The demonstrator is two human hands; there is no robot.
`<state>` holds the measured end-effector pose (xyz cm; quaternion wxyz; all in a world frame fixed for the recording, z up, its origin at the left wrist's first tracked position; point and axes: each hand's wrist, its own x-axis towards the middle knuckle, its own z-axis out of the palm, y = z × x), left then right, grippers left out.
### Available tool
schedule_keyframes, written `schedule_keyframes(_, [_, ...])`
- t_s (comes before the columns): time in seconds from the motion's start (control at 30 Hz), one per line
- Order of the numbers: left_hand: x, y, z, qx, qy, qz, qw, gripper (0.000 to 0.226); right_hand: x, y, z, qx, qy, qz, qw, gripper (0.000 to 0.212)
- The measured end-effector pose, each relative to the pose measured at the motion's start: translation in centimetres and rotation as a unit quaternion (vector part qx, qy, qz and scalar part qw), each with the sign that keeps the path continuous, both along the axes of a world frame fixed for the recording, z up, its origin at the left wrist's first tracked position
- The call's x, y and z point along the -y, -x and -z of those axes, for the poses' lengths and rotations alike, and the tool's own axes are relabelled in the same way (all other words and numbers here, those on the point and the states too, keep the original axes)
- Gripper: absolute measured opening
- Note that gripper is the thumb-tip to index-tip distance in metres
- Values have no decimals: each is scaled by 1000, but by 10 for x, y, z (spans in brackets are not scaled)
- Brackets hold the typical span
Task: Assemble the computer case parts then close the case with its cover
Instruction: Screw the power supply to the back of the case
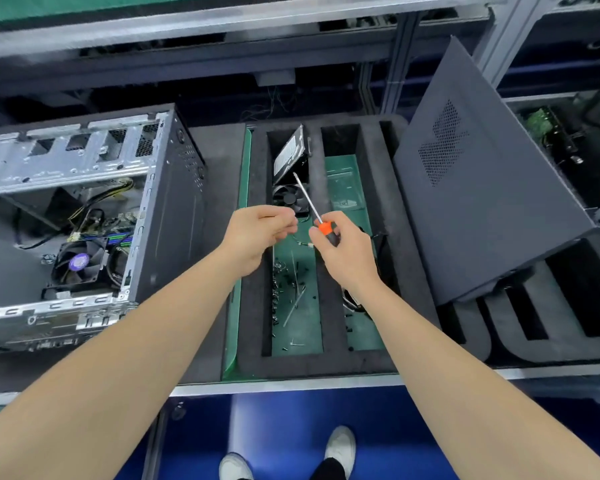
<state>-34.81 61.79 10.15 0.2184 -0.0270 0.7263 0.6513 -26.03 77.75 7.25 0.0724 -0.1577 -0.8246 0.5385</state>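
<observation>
Mid-frame, right hand (347,252) grips the screwdriver (325,228); left hand (257,233) curled, contents unclear, above the foam tray (253,323) between open case (174,209) and cover (482,188).

There is one open computer case (84,220), one dark grey cover (482,174), one hard drive (290,152) and one screwdriver (312,206). Two fans show plainly: one fan inside the case (78,263) and one loose fan (290,199) in the one foam tray (331,317). Two hands are in view, the left hand (257,233) and the right hand (343,251). The small screws (281,282) are too many and too blurred to count. Two white shoes (340,446) show below.
</observation>
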Motion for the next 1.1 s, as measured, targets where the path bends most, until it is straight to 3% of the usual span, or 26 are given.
schedule_keyframes(0.07, [5, 0, -18, 26, -116, -31, 992, 14, 13, -1, -16, -42, 38, -3, 998, 15])
schedule_keyframes(0.17, [17, 0, -53, 34, -258, -27, 965, 26, 35, -6, -41, -92, 23, -35, 995, 22])
schedule_keyframes(0.33, [59, -8, -112, -22, -300, -32, 953, 27, 75, -13, -83, -157, -10, -42, 987, 20])
schedule_keyframes(0.7, [259, -23, -171, -85, -292, -5, 953, 18, 253, -32, -143, -214, -171, -56, 960, 19])
schedule_keyframes(0.9, [402, -30, -168, -130, -127, 22, 983, 23, 369, -50, -141, -204, -263, -63, 941, 18])
schedule_keyframes(1.1, [491, -40, -156, -116, -72, 63, 989, 26, 449, -70, -128, -169, -281, -78, 941, 23])
